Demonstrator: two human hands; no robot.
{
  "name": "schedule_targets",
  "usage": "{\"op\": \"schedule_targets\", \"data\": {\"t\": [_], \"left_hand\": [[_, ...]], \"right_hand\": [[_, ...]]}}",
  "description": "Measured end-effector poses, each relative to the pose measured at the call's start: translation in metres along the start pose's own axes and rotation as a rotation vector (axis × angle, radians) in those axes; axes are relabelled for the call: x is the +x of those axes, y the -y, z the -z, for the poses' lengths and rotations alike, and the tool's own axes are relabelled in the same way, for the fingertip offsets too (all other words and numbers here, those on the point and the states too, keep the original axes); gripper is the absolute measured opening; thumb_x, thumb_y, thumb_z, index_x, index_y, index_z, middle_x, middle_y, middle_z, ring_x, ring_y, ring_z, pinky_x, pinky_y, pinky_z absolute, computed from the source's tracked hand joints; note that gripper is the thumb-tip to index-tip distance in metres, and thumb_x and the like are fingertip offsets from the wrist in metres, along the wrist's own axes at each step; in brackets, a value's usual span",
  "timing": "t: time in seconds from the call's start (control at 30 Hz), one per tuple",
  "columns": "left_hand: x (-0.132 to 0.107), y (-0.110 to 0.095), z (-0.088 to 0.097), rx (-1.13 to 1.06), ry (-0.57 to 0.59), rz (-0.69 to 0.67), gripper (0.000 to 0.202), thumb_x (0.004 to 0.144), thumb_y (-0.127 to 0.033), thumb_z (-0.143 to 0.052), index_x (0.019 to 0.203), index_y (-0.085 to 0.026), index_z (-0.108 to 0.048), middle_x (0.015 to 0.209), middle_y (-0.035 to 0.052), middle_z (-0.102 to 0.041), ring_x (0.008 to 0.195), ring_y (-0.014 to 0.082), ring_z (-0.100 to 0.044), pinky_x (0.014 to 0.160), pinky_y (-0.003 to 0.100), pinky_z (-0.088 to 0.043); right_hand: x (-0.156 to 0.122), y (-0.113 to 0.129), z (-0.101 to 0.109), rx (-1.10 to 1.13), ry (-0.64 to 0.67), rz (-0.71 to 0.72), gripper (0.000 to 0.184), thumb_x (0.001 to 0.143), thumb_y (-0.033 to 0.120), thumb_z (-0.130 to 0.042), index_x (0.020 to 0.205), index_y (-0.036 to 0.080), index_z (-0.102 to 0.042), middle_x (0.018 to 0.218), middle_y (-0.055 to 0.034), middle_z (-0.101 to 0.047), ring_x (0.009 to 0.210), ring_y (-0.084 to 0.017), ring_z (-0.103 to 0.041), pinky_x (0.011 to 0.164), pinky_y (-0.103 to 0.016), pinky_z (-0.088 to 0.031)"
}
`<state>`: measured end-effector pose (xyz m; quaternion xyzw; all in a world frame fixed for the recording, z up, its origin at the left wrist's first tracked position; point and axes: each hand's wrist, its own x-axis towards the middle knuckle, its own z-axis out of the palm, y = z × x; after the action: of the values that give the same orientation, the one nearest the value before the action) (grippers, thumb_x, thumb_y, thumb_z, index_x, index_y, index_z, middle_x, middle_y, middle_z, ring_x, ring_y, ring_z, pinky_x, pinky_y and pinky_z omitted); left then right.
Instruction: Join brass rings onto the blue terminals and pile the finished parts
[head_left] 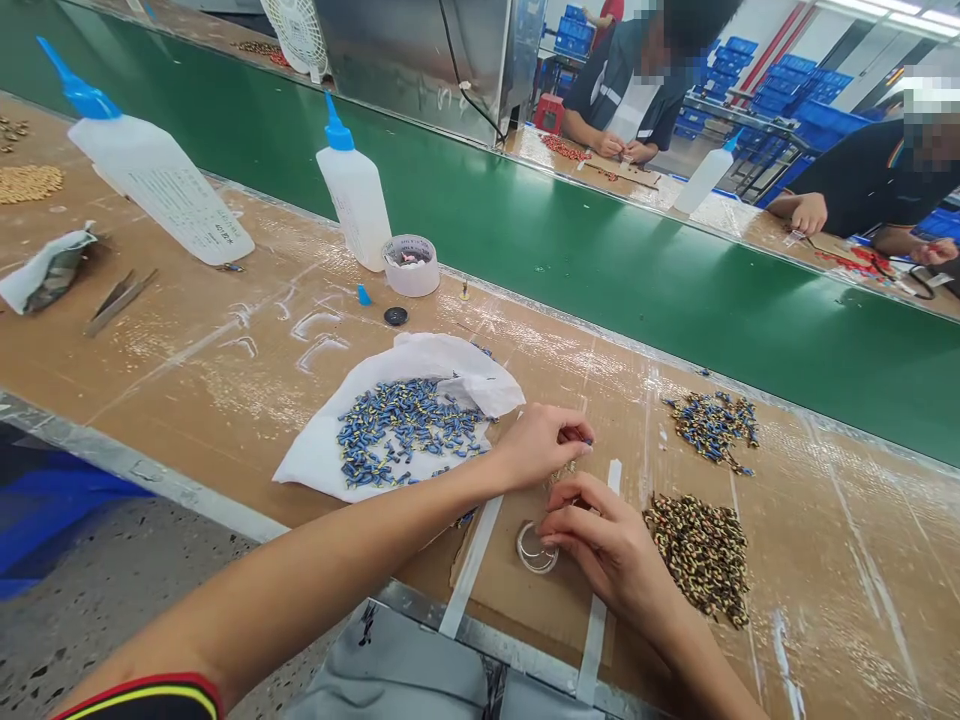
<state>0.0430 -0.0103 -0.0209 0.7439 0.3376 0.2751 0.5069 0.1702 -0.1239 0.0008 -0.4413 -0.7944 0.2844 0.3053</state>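
My left hand (538, 443) is pinched closed on a small blue part beside a white sheet (322, 455) heaped with small blue parts (405, 430). Just below it, my right hand (606, 545) is curled shut over the cardboard work mat (525, 600), its fingers touching a small clear ring-shaped dish (535, 548); what it holds is too small to make out. To its right lies a pile of dark gold-and-black parts (701, 555). Further back sits a pile of blue-and-gold parts (712, 425).
Two white squeeze bottles with blue nozzles (161, 180) (356, 195), a tape roll (410, 265), a black cap (395, 316) and tweezers (118, 298) stand on the bench. A green conveyor belt (570, 250) runs behind. Two other people work across it (637, 95) (877, 185).
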Motion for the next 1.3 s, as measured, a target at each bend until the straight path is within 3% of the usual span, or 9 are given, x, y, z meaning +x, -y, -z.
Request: {"op": "schedule_targets", "data": {"t": [0.17,0.37,0.43,0.6,0.7,1.0,1.3], "left_hand": [[0.001,0.003,0.0,-0.02,0.031,-0.003,0.009,0.078,-0.011,-0.065,0.084,-0.013,-0.071,0.074,0.0017,-0.07,0.07,0.0118,-0.062,0.068,0.024,-0.048],[0.0,0.0,0.003,-0.03,0.057,-0.005,0.007,0.079,-0.011,-0.065,0.084,-0.013,-0.07,0.074,0.0019,-0.07,0.069,0.0114,-0.061,0.067,0.023,-0.047],[-0.001,-0.002,0.003,-0.034,0.084,-0.001,0.008,0.079,-0.012,-0.065,0.085,-0.012,-0.07,0.075,0.0023,-0.071,0.07,0.0118,-0.062,0.067,0.023,-0.047],[-0.002,-0.004,-0.001,-0.034,0.178,0.023,0.009,0.079,-0.011,-0.065,0.087,-0.012,-0.07,0.075,0.0026,-0.071,0.072,0.0127,-0.064,0.067,0.023,-0.047],[-0.002,-0.005,-0.002,-0.037,0.211,0.043,0.01,0.08,-0.011,-0.064,0.089,-0.012,-0.069,0.074,0.0027,-0.071,0.07,0.0129,-0.065,0.065,0.023,-0.047],[-0.002,-0.004,0.0,0.042,0.225,0.03,0.008,0.08,-0.012,-0.064,0.087,-0.013,-0.069,0.075,0.0027,-0.071,0.071,0.013,-0.064,0.064,0.022,-0.045],[-0.002,-0.002,-0.001,0.045,0.219,0.002,0.011,0.079,-0.011,-0.064,0.088,-0.013,-0.069,0.076,0.0028,-0.071,0.074,0.0135,-0.065,0.065,0.021,-0.045]], "right_hand": [[0.003,0.0,0.003,0.209,0.083,-0.122,0.015,0.093,0.023,-0.059,0.084,0.022,-0.071,0.093,-0.0053,-0.061,0.084,-0.016,-0.06,0.071,-0.027,-0.046],[-0.001,-0.008,0.009,0.442,-0.007,-0.321,0.016,0.09,0.033,-0.064,0.082,0.02,-0.072,0.084,-0.0043,-0.07,0.078,-0.016,-0.064,0.072,-0.027,-0.048],[-0.005,-0.012,0.015,0.471,-0.131,-0.399,0.015,0.089,0.034,-0.065,0.084,0.021,-0.072,0.079,-0.0028,-0.071,0.073,-0.015,-0.064,0.068,-0.025,-0.049],[-0.009,-0.023,0.028,0.365,-0.635,-0.441,0.012,0.086,0.033,-0.069,0.09,0.022,-0.073,0.078,-0.0014,-0.073,0.068,-0.013,-0.065,0.063,-0.023,-0.05],[-0.007,-0.027,0.03,0.238,-0.782,-0.455,0.013,0.084,0.033,-0.071,0.09,0.021,-0.073,0.08,-0.0029,-0.074,0.069,-0.013,-0.065,0.063,-0.023,-0.051],[-0.012,-0.039,0.022,0.0,-0.709,-0.459,0.018,0.085,0.036,-0.069,0.094,0.021,-0.073,0.085,-0.0053,-0.075,0.077,-0.019,-0.069,0.072,-0.031,-0.053],[-0.01,-0.035,0.022,-0.104,-0.651,-0.426,0.016,0.086,0.036,-0.067,0.091,0.021,-0.073,0.085,-0.0036,-0.076,0.076,-0.019,-0.07,0.071,-0.03,-0.053]]}}
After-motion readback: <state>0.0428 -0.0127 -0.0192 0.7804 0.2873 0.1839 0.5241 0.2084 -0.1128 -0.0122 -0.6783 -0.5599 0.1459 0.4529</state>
